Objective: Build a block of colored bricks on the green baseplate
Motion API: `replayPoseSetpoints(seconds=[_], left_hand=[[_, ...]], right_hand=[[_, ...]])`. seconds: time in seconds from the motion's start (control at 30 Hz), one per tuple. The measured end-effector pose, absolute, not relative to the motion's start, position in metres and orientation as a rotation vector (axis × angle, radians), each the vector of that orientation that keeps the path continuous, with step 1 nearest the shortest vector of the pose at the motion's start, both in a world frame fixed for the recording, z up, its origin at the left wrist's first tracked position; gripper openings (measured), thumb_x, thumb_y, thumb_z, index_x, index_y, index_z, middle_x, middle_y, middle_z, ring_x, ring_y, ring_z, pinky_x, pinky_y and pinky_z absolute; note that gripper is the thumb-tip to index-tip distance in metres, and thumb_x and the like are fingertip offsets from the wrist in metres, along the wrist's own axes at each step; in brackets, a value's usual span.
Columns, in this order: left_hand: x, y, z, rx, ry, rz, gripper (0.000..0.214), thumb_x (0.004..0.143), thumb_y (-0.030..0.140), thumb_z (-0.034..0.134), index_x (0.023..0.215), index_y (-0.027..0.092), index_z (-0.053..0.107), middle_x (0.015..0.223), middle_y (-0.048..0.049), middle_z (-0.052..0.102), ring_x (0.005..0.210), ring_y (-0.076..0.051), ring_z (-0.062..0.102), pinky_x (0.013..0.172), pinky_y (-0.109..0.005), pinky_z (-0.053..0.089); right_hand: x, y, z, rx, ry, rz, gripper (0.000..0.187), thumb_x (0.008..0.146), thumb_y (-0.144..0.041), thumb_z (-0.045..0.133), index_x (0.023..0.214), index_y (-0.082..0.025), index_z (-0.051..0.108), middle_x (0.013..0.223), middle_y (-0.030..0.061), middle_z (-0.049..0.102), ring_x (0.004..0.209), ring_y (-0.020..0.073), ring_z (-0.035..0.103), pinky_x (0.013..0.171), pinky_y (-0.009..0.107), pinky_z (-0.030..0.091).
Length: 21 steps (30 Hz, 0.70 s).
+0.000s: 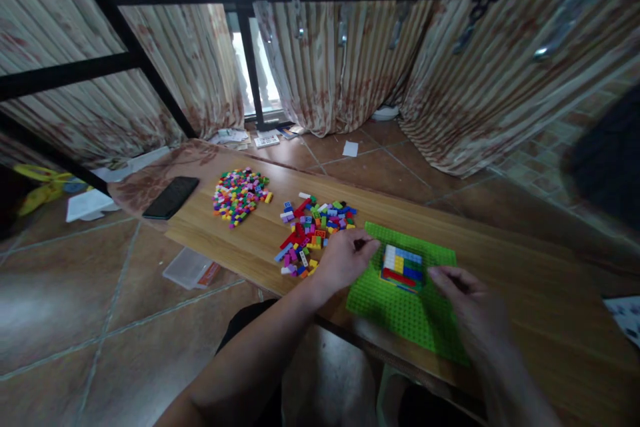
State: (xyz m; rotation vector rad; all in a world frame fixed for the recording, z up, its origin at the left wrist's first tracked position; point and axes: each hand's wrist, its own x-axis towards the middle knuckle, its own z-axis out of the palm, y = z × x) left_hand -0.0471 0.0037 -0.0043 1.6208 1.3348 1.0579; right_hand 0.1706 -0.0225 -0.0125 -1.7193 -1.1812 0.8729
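A block of stacked toy bricks (403, 265) sits on a green studded baseplate (400, 317), with white, yellow and blue on top and red along its near side. To its left, my left hand (347, 255) hovers over the plate's edge, fingers curled and thumb and fingertips drawn together. My right hand (467, 293) is close to the block's right side, its fingers bent in a pinch and apart from the bricks. Whatever either hand may hold is too small or hidden to make out.
Loose bricks (330, 213) lie left of the baseplate, and a pile of smaller bricks (240, 193) is farther left. A black phone-like slab (171, 198) rests at the far end of the wooden table (530, 307). A clear plastic box (187, 268) is on the floor.
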Motion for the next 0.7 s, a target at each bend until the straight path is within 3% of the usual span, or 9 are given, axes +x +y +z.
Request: replayPoseSetpoints(seconds=[0.3,0.47,0.7], left_hand=[[-0.128,0.017,0.018,1.607,1.491,1.064,0.023,0.078,0.033,0.059,0.072,0.013,0.067,0.065,-0.0012,0.061,0.06,-0.011,0.05,0.057,-0.023,0.038],[-0.203,0.01,0.035,1.536,1.915,0.765,0.026,0.067,0.041,0.069,0.068,0.015,0.068,0.062,-0.0009,0.063,0.057,-0.012,0.051,0.052,-0.023,0.035],[-0.206,0.003,0.027,1.631,1.896,0.356,0.012,0.058,0.029,0.071,0.059,0.018,0.068,0.056,0.0012,0.063,0.054,-0.013,0.052,0.049,-0.022,0.031]], right_hand=[[0.165,-0.023,-0.011,-1.672,-1.162,0.663,0.03,0.071,-0.049,0.069,0.08,-0.021,0.07,0.078,0.0045,0.071,0.076,0.0227,0.064,0.074,0.035,0.048],[0.162,-0.022,-0.009,-1.695,-1.137,0.668,0.027,0.07,-0.046,0.07,0.079,-0.02,0.071,0.077,0.0036,0.071,0.077,0.0224,0.064,0.076,0.036,0.048],[0.161,-0.02,-0.011,-1.704,-1.179,0.675,0.03,0.072,-0.049,0.069,0.081,-0.02,0.072,0.079,0.0046,0.073,0.078,0.0234,0.066,0.076,0.036,0.05]])
